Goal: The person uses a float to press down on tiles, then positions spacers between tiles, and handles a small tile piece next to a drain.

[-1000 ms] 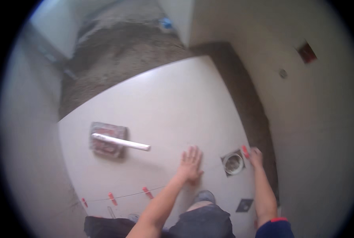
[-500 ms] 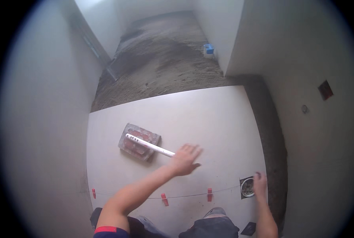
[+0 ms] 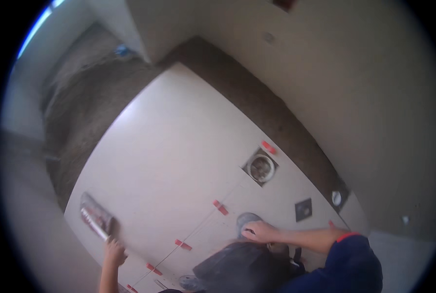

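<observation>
**Hand on a float handle over smooth pale tile**

The left hand (image 3: 114, 251) curls its fingers around the white cylindrical handle of a red-and-grey rectangular float (image 3: 96, 216) lying flat on the large, smooth cream floor tile (image 3: 169, 146). The right hand (image 3: 260, 231) rests on the knee; whether its fingers are closed cannot be told. Red plastic spacer clips (image 3: 221, 207) line the joint. A round metal drain (image 3: 261, 167) sits beside rough brown mortar (image 3: 257, 105).

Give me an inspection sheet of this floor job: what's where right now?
Surface: large pale tiles on a grey mortar bed.
Job's things: float with white handle, on the tile; red clips along the joints.
Clutter: round drain in a cut-out; small dark square.
Hands: left hand at the float handle's end; right hand rests by the knee.
Cables: nothing seen.
Surroundings: plain walls.
</observation>
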The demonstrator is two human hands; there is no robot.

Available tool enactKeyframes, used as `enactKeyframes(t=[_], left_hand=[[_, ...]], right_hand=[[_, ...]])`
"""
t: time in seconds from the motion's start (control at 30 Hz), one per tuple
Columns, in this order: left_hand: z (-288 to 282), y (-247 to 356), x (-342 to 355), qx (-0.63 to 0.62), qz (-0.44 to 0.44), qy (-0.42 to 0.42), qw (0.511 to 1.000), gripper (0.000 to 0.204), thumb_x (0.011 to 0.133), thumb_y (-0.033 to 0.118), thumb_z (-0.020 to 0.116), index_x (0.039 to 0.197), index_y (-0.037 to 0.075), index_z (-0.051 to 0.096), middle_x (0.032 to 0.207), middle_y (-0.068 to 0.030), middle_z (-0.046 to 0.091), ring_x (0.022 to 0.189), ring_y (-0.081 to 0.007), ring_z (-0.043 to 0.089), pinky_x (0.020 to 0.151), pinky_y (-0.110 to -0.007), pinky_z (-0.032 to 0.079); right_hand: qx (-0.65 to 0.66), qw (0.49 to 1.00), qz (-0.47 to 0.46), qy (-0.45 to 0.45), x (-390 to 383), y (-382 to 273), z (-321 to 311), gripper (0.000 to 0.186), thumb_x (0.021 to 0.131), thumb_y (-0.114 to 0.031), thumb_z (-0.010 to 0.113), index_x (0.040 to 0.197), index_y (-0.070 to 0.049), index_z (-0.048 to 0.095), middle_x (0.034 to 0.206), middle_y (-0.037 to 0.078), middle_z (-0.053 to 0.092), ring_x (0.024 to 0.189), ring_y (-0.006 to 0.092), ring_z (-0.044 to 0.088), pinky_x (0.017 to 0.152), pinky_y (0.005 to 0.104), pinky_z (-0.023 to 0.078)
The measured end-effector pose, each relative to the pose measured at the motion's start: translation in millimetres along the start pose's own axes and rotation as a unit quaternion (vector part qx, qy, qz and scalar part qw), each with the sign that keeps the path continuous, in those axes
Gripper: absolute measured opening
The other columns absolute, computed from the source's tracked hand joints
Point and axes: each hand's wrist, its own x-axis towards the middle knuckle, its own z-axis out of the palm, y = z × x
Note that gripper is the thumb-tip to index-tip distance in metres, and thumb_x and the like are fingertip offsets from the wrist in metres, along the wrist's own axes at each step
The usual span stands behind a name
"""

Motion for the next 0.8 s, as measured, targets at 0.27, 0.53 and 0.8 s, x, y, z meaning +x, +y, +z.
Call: enactKeyframes(t=[0.27,0.53,0.8], left_hand=[[83,17,-56,-0.133,-0.089,-0.088,0.983,0.024,0.085,0.029,0.062,0.085,0.007,0.071,0.087,-0.0181,0.069,0.080,-0.0347,0.065,0.070,-0.045,0.051],[60,121,16,-0.195,-0.153,0.002,0.969,0.022,0.086,0.025,0.062,0.089,0.005,0.069,0.090,-0.0191,0.067,0.083,-0.0358,0.064,0.072,-0.045,0.050],[47,156,45,-0.199,-0.177,0.062,0.962,0.020,0.088,0.022,0.061,0.092,0.003,0.067,0.092,-0.0201,0.065,0.085,-0.0369,0.063,0.074,-0.045,0.050]], right_hand=[[0.030,0.995,0.091,-0.006,12,8,10,0.033,0.094,-0.034,0.054,0.096,-0.004,0.066,0.086,0.022,0.067,0.083,0.0433,0.064,0.073,0.0490,0.050],[0.095,0.986,0.131,0.027,11,11,-6,0.032,0.094,-0.034,0.054,0.091,-0.003,0.064,0.076,0.023,0.064,0.075,0.0434,0.063,0.068,0.0507,0.048],[0.155,0.972,0.174,0.015,30,24,-8,0.036,0.095,-0.037,0.055,0.081,-0.004,0.061,0.067,0.014,0.066,0.062,0.0345,0.065,0.062,0.0452,0.049]])
